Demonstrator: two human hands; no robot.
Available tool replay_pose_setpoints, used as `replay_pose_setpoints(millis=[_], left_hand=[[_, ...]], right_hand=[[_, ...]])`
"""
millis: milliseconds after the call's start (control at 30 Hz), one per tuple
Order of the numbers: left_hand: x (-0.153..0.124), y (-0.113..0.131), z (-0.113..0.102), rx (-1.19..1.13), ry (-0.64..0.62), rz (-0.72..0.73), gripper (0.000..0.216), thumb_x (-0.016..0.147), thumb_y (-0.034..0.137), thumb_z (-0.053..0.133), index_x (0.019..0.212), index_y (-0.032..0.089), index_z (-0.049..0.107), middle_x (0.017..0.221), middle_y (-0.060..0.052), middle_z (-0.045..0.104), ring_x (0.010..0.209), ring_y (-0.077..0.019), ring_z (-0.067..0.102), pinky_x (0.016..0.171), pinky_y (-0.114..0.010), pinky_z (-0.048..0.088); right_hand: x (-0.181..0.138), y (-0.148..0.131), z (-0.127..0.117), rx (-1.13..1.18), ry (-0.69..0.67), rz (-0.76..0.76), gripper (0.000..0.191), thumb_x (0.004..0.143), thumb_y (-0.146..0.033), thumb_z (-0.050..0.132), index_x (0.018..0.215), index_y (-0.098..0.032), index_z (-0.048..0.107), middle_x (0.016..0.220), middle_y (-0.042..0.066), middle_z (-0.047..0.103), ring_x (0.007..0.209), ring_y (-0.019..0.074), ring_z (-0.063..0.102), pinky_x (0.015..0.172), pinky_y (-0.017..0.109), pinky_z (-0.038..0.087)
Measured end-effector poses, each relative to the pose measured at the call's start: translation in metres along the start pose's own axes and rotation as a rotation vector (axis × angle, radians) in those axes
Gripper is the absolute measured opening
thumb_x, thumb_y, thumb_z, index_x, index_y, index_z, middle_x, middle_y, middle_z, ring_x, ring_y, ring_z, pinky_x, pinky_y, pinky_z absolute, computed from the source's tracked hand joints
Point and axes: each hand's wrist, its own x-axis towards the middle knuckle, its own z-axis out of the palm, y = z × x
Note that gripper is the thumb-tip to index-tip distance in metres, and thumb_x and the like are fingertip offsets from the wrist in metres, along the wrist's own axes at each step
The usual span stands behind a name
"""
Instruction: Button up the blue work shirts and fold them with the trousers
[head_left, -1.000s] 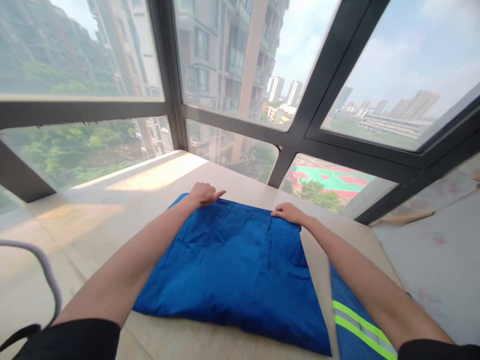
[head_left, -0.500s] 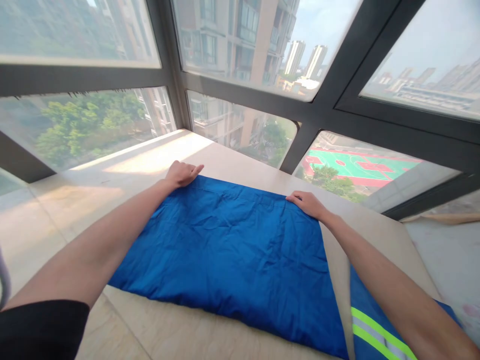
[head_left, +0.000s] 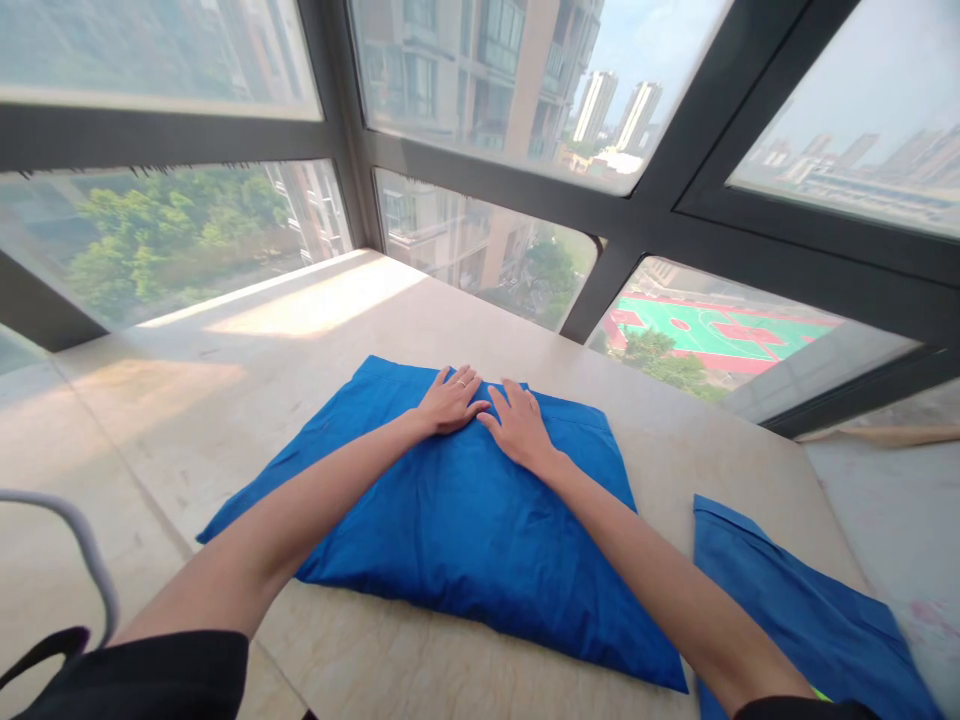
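Observation:
A blue fabric garment (head_left: 465, 520) lies folded into a wide, puffy panel on the pale ledge. Its exact kind is hidden by the folding. My left hand (head_left: 451, 398) rests flat on its upper middle part, fingers stretched toward the far edge, a ring on one finger. Close beside it, my right hand (head_left: 519, 420) also lies on the cloth with fingers spread. The thumbs nearly meet. At the lower right is a second folded blue cloth piece (head_left: 795, 600), partly hidden by my right forearm, with a sliver of bright yellow-green showing.
The pale stone ledge (head_left: 247, 400) runs up to dark-framed windows (head_left: 645, 215) on the far side. A grey cable or tube (head_left: 82, 540) curves in at the left. A whitish surface (head_left: 892, 520) borders the ledge at the right.
Both hands have let go of the garment's far corners and come together onto its middle, fingers spread. The cloth now looks puffier. The yellow-green stripes at right are mostly covered.

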Motion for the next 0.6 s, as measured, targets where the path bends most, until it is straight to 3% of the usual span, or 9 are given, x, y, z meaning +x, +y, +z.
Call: replay_pose_setpoints(millis=[100, 267, 467, 600], left_hand=[[0.002, -0.001, 0.008, -0.023, -0.032, -0.028, 0.067, 0.099, 0.057, 0.021, 0.146, 0.014, 0.041, 0.155, -0.014, 0.038, 0.147, -0.0277, 0.024, 0.120, -0.047, 0.011], [-0.002, -0.020, 0.007, -0.055, -0.045, -0.130, 0.074, 0.097, 0.062, 0.018, 0.149, 0.013, 0.037, 0.158, -0.015, 0.030, 0.148, -0.0300, 0.021, 0.120, -0.048, 0.015], [-0.017, -0.035, 0.002, -0.036, -0.045, -0.189, 0.077, 0.097, 0.063, 0.015, 0.152, 0.011, 0.030, 0.159, -0.017, 0.027, 0.149, -0.0292, 0.020, 0.120, -0.044, 0.013], [-0.041, -0.059, -0.005, -0.006, -0.073, -0.241, 0.076, 0.097, 0.061, 0.015, 0.153, 0.012, 0.029, 0.160, -0.015, 0.027, 0.149, -0.0279, 0.019, 0.120, -0.044, 0.012]], right_hand=[[0.000, 0.002, 0.012, -0.020, -0.099, 0.055, 0.069, 0.099, -0.059, 0.026, 0.150, -0.013, 0.037, 0.159, 0.017, 0.028, 0.147, 0.0314, 0.022, 0.119, 0.051, 0.015], [-0.001, 0.029, 0.011, -0.034, -0.186, 0.089, 0.073, 0.099, -0.061, 0.020, 0.153, -0.014, 0.029, 0.161, 0.015, 0.021, 0.149, 0.0306, 0.017, 0.119, 0.050, 0.015], [-0.007, 0.041, 0.008, -0.042, -0.185, 0.103, 0.072, 0.099, -0.062, 0.019, 0.154, -0.016, 0.027, 0.162, 0.013, 0.021, 0.149, 0.0297, 0.019, 0.120, 0.047, 0.017], [-0.016, 0.059, 0.009, -0.060, -0.163, 0.108, 0.072, 0.099, -0.062, 0.019, 0.154, -0.016, 0.027, 0.160, 0.014, 0.027, 0.147, 0.0295, 0.025, 0.119, 0.046, 0.019]])
